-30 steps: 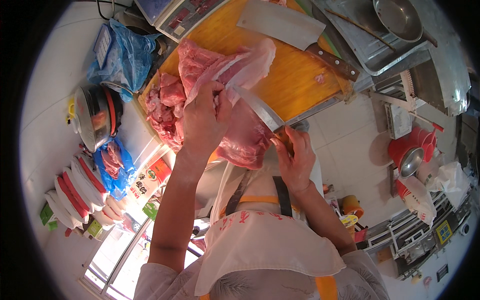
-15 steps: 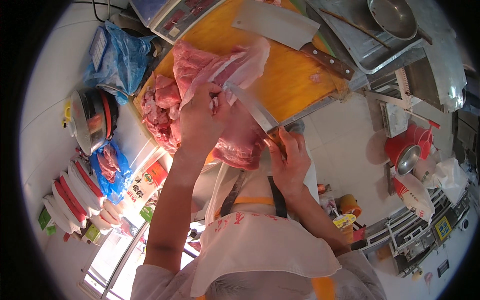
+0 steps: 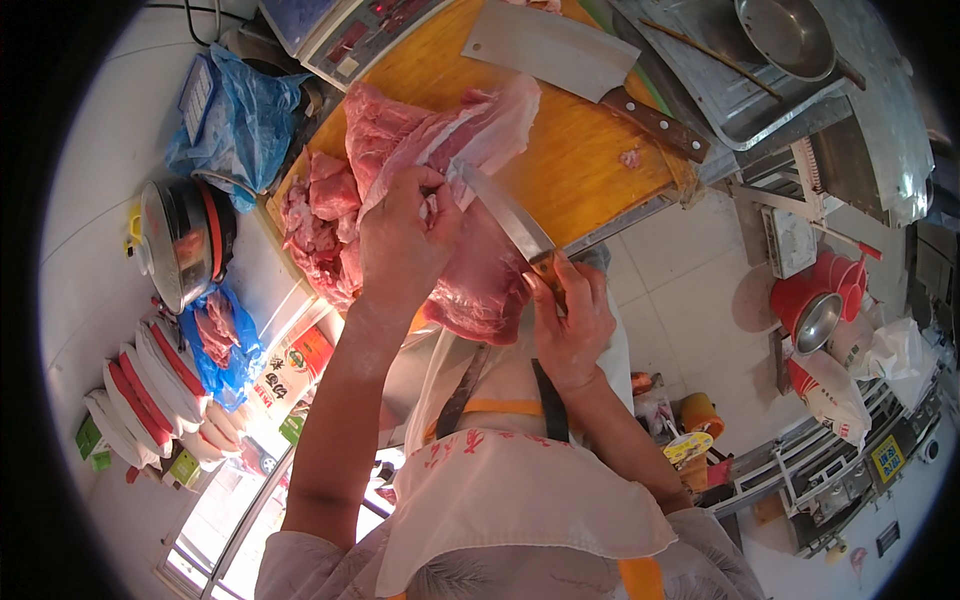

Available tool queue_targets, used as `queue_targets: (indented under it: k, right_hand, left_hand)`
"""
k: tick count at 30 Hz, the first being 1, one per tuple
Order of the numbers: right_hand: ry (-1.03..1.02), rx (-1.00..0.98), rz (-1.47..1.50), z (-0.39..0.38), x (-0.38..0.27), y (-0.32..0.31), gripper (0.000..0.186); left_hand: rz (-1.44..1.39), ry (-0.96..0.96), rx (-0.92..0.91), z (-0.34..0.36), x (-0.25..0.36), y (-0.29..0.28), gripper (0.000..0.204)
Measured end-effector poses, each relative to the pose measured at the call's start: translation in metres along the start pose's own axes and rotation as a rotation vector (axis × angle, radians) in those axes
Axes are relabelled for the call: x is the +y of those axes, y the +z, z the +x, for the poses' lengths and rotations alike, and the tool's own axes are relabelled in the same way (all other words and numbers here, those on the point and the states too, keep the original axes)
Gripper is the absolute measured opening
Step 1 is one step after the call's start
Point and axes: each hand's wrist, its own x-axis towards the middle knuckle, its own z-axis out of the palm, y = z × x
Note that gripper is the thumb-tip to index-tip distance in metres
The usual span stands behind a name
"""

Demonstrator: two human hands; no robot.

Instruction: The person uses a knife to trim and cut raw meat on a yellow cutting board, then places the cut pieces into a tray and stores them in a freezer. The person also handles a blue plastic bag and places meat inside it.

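Observation:
A large slab of raw meat (image 3: 480, 265) with a pale membrane lies on the yellow cutting board (image 3: 575, 150), its near end hanging over the front edge. My left hand (image 3: 405, 230) is closed on the meat, pinching a pale flap near its middle. My right hand (image 3: 575, 325) grips the handle of a knife (image 3: 510, 220), whose blade slants up and left, with its tip at the meat beside my left fingers. Smaller meat pieces (image 3: 325, 225) are heaped at the board's left side. At the far side rests a cleaver (image 3: 550, 50) with a brown handle.
A digital scale (image 3: 365, 35) stands behind the board. Blue plastic bags (image 3: 245, 110) and a lidded pot (image 3: 180, 245) are to the left. A metal tray (image 3: 740, 85) with a pan (image 3: 787, 38) sits at the far right. Red buckets (image 3: 800, 300) stand at the lower right.
My right hand and the knife have shifted slightly left and toward my left hand. The left hand keeps its hold on the meat, nearly still.

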Motion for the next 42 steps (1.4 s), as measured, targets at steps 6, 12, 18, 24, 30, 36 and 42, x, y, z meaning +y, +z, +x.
queue_targets:
  k: [6,12,18,24,30,36,42]
  right_hand:
    - [-0.005,0.064,0.0,0.009,0.0,0.005,0.038]
    - [0.088,0.11,0.016,0.025,-0.001,0.0,0.037]
    - [0.116,0.263,0.209,0.045,0.012,-0.022,0.036]
    - [0.213,0.223,0.311,0.044,0.017,-0.054,0.033]
    - [0.135,0.163,0.242,0.049,0.019,-0.076,0.033]
    - [0.136,0.053,0.259,0.058,0.013,-0.088,0.033]
    - [0.546,-0.396,0.724,0.072,-0.003,-0.1,0.029]
  left_hand:
    - [-0.038,0.038,0.001,-0.003,-0.002,0.004,0.014]
    - [-0.014,0.056,0.023,-0.005,0.004,0.002,0.015]
    - [-0.014,0.085,0.014,-0.005,0.007,-0.004,0.017]
    - [0.014,0.18,0.0,0.016,0.044,-0.001,0.017]
    - [0.336,0.15,-0.076,0.029,0.062,0.005,0.014]
    - [0.4,0.141,-0.185,0.038,0.064,0.0,0.014]
    - [0.049,-0.122,-0.193,0.026,0.063,-0.026,0.013]
